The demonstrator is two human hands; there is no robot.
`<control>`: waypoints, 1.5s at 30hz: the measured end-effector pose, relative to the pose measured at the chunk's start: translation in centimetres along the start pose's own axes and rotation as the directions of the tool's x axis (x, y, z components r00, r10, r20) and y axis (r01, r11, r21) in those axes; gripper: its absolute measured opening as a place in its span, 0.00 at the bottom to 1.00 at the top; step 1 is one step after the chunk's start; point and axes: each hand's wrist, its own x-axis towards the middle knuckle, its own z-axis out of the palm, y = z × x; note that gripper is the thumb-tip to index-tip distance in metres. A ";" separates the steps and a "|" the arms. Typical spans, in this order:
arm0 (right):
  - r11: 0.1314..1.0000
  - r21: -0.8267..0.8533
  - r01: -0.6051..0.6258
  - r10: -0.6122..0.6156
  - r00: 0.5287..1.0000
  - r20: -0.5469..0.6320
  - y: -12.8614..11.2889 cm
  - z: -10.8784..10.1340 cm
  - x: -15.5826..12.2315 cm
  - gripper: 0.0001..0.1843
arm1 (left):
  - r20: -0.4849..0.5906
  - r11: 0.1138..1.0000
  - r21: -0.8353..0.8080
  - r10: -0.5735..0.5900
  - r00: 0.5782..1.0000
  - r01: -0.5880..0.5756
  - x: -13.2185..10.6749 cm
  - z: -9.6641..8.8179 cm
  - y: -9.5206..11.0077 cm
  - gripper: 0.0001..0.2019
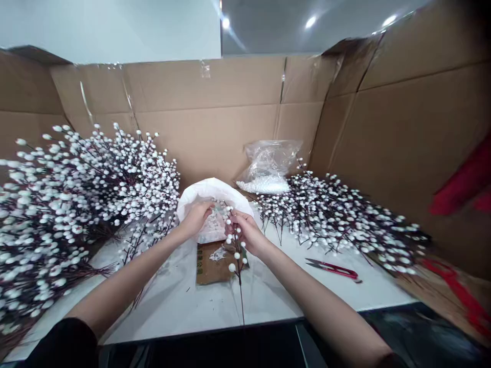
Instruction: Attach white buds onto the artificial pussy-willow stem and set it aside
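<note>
- While the head view takes in the whole counter (pixel 184 306), the left hand (pixel 196 219) reaches into the mouth of the white bag (pixel 209 193) at the counter's middle, fingers curled round the small white beads inside; whether it has pinched one cannot be told.
- Just beside it, the right hand (pixel 248 232) is closed on a dark branch (pixel 240 266) studded with white beads, its stem hanging down toward the near edge over a scrap of cardboard (pixel 210 266).
- Finished-looking branches lie heaped along the left edge (pixel 69 204) and toward the far right corner (pixel 337 220); a clear bag of beads (pixel 268 174) sits at the back, and red snips (pixel 333 268) lie right of the hands.
- Judged from this, bead-fitting is in hand; the next move calls for a bead carried to a bare tip.
</note>
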 end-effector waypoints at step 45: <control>0.941 -0.303 -0.151 0.207 0.965 0.161 1.5 2.2 -2.1 0.09 | 0.090 0.623 -0.731 -0.316 0.944 0.278 -8.8 -0.7 4.3 0.10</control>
